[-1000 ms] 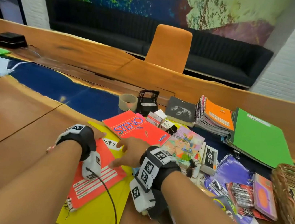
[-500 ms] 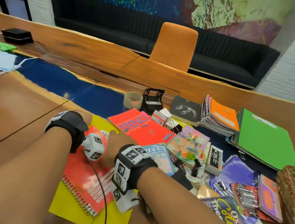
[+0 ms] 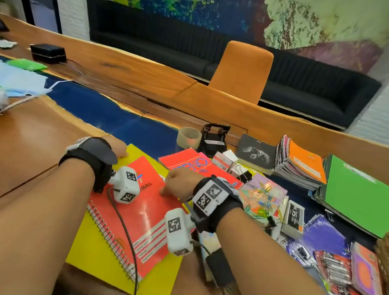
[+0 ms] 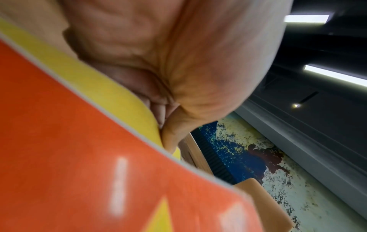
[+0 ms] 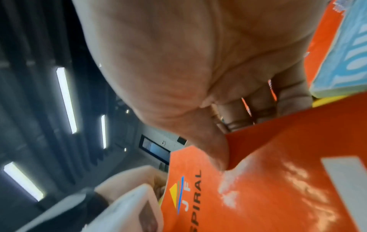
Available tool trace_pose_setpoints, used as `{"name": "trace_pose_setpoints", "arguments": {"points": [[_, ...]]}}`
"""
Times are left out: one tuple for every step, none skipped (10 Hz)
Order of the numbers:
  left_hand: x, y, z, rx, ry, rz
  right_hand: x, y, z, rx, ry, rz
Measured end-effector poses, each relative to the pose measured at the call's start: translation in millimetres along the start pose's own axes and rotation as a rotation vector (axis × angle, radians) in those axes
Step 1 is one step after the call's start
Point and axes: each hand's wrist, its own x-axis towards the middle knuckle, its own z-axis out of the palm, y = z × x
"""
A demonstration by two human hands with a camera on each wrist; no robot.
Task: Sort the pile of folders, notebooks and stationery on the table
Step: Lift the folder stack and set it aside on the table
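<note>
Tabletop (image 3: 27,139): both hands grip red spiral notebook (image 3: 143,217).

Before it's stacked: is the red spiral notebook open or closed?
Closed: the red spiral notebook lies cover up on the yellow folder.

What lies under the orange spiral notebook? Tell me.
A yellow folder lies under the orange spiral notebook, its edges showing around it. Anything between them is covered. Both hands, left hand and right hand, grip the stack.

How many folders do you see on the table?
2. The yellow folder lies under the red spiral notebook near the hands; the green folder tops the stack at far right. More may hide beneath the green one.
</note>
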Motion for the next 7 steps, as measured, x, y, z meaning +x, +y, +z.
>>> {"name": "trace_pose_setpoints", "arguments": {"points": [[-3.3, 3.9, -22.8, 0.215, 0.013, 0.049, -3.1, 10.4, -16.6, 0.129, 0.031, 0.007], [-15.9, 6.5, -47.2, 0.214, 0.047, 0.136, -12.4, 23.6, -46.7, 0.265, 0.156, -0.021], [-31.8, 22.0, -80.7, 0.126, 0.112, 0.148, -19.9, 41.4, -80.0, 0.39, 0.316, 0.02], [-56.5, 44.1, -110.0, 0.025, 0.189, 0.229, -36.3, 61.5, -112.9, 0.533, 0.489, 0.096], [-76.7, 78.9, -129.5, -0.095, 0.284, 0.277, -50.1, 90.5, -139.3, 0.435, 0.597, 0.23], [-83.4, 118.4, -126.1, -0.232, 0.414, 0.314, -60.0, 126.2, -148.0, 0.512, 0.782, 0.306], [-71.3, 144.8, -106.3, -0.418, 0.519, 0.378, -62.1, 170.1, -145.1, 0.414, 0.9, 0.358]]}}
